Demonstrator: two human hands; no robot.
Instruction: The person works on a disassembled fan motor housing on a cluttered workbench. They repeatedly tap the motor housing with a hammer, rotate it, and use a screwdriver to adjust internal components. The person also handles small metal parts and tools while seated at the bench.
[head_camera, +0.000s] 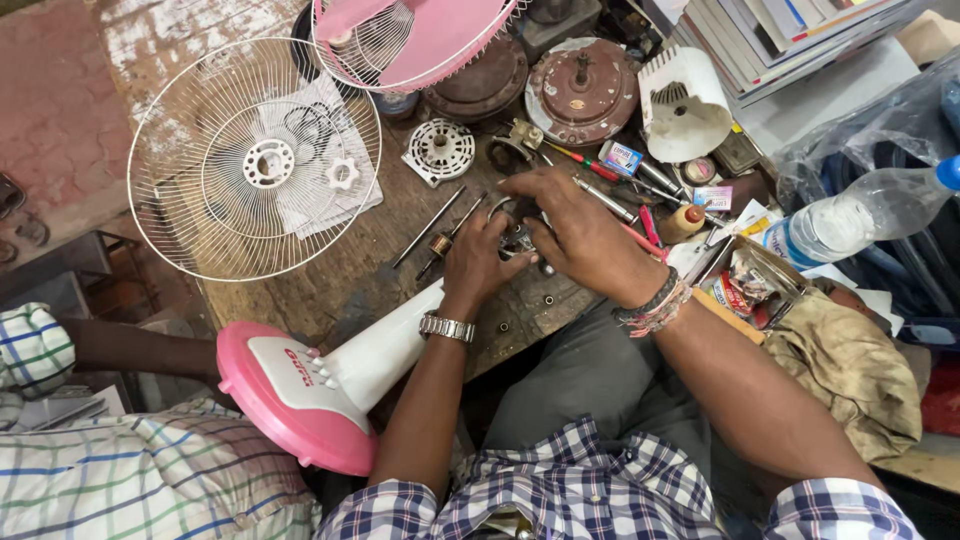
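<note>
Both hands meet over a small dark metal motor part (517, 238) at the middle of a worn wooden workbench (330, 270). My left hand (478, 262), with a metal watch on its wrist, grips the part from below. My right hand (572, 225), with bead bracelets on its wrist, covers the part from above and closes on it. The part is mostly hidden by the fingers. A white fan stand with a pink round base (300, 395) lies tilted across my lap, its neck reaching up to the hands.
A white wire fan guard (255, 160) lies at left, a pink fan guard (400, 35) at the top. Rusty motor housings (582, 90), screwdrivers (585, 162), metal rods (428, 226), a plastic bottle (860, 215), books and a rag (850, 365) crowd the right. Another person in a checked shirt (120, 470) sits at lower left.
</note>
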